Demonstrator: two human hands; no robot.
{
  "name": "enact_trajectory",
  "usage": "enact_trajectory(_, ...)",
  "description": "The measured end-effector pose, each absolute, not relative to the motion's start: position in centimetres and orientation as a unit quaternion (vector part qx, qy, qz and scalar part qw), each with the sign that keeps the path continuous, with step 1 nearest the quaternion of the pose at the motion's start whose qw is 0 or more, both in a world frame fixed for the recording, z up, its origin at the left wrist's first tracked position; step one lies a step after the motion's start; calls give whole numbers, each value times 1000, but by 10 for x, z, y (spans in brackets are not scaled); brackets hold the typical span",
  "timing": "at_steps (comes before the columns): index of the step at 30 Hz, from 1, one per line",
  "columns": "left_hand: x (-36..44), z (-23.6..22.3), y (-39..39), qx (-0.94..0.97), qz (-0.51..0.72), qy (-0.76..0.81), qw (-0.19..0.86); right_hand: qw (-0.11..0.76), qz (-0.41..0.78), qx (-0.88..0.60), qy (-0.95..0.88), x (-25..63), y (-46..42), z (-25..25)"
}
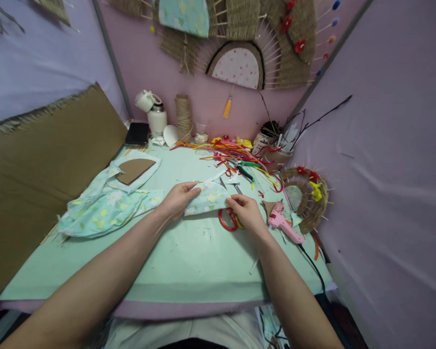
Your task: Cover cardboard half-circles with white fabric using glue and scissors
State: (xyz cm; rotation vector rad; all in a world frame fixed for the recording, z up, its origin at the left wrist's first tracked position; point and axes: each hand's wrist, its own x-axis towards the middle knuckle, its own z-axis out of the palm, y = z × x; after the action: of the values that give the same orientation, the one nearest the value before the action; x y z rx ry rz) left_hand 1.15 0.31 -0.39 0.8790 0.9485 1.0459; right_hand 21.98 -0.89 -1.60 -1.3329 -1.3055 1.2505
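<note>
A pale blue-green floral fabric piece point(209, 198) is stretched between my hands, a little above the table. My left hand point(181, 198) pinches its left end, thumb on top. At the right end, the thumb and fingers of my right hand point(244, 209) close on the cloth. Red-handled scissors point(226, 222) lie partly under the fabric and my right hand, their blades pointing away. To the left rests a larger crumpled floral cloth point(109, 208), and beyond it a brown cardboard piece point(135, 170) lies on fabric.
A pink glue gun point(285, 224) with a black cord lies at right, near a round woven piece point(314, 198). Green-handled pliers point(246, 172) sit among coloured pipe cleaners point(236, 156). Behind stand a twine spool point(183, 118) and a white bottle point(157, 120). A large cardboard sheet point(54, 179) leans left.
</note>
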Motion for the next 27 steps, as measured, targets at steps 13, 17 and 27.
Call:
enact_trajectory(13, 13, -4, -3, 382, 369, 399, 748, 498, 462, -543, -494, 228, -5, -14)
enact_trajectory(17, 15, -6, -3, 376, 391, 417, 730, 501, 469, -543, -484, 225, -4, -15)
enact_trajectory(27, 11, -10, 4, 412, 418, 400, 704, 519, 492, -529, -457, 224, 1, -18)
